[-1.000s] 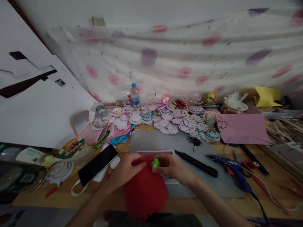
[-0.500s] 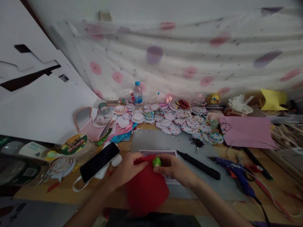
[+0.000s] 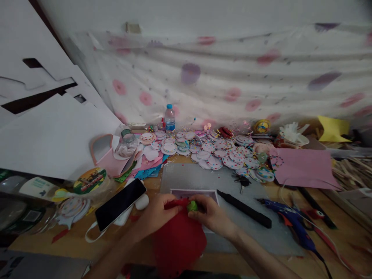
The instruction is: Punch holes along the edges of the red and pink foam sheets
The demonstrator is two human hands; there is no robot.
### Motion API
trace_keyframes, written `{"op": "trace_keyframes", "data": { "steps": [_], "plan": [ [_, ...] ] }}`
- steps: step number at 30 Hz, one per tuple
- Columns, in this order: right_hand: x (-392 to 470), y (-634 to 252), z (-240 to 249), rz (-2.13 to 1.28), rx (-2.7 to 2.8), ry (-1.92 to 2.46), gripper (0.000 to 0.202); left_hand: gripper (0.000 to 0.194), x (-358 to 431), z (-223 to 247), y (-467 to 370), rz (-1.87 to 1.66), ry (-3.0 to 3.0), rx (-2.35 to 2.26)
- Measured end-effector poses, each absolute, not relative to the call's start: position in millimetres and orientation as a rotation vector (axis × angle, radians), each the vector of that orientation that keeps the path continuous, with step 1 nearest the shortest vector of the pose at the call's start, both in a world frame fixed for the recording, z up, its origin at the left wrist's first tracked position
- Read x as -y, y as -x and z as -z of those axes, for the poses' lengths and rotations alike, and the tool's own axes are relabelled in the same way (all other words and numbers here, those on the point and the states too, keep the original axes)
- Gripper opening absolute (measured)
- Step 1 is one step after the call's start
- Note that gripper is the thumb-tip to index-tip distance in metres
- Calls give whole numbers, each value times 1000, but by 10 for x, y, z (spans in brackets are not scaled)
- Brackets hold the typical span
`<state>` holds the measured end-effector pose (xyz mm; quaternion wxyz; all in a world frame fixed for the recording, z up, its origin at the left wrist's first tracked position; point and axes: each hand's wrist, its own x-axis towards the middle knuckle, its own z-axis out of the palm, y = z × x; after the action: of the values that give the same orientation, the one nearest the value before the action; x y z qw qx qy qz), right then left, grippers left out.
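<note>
Between my hands hangs a large red sheet [image 3: 179,244], perhaps felt or paper, above the table's front edge. My left hand [image 3: 159,213] grips its upper edge, thumb on top and fingers curled behind. My right hand [image 3: 213,215] pinches a small bright green piece [image 3: 192,206] against the top of the red sheet; its exact kind is unclear. Under my hands a shallow white-rimmed tray or frame [image 3: 213,193] lies on the grey mat [image 3: 188,174], mostly covered. A black pen-shaped cutter [image 3: 245,208] rests to the right of my right hand.
A blue glue gun [image 3: 290,219] with a cord lies at right, near a pink sheet [image 3: 305,166]. Many decorated paper discs [image 3: 215,153] are heaped at the back beside a water bottle [image 3: 170,118]. At left are a phone [image 3: 120,204] and a tub [image 3: 91,182]. Keys [image 3: 241,181] lie on the mat.
The view has tilted slightly, so the whole scene sits a little lower. Both hands keep their hold on the red sheet and green piece, with only slight finger movement.
</note>
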<state>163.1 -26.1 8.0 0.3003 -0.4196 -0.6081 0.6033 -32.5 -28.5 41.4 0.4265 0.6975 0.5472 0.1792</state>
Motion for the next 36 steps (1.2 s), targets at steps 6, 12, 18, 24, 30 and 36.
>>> {"op": "trace_keyframes", "data": {
  "steps": [6,12,18,24,30,36],
  "plan": [
    [245,-1626,-144,-1507,1773,1088,21,30,225,-609,366,-303,-1718,-1212],
    [242,-1617,-175,-1389,1867,1105,21,43,110,-535,197,-250,-1913,-1161],
    [208,-1649,-96,-1337,1890,1150,23,38,68,-379,131,-294,-1917,-1106],
    [122,-1663,-154,-1405,1879,1091,16,38,-34,-391,259,-235,-1750,-1085],
    [80,-1840,-149,-1571,1766,1017,32,21,35,-373,540,-231,-1751,-1217],
    [118,-1940,-159,-1182,2291,1248,21,26,72,-388,631,-299,-1654,-1229]
  ]
}}
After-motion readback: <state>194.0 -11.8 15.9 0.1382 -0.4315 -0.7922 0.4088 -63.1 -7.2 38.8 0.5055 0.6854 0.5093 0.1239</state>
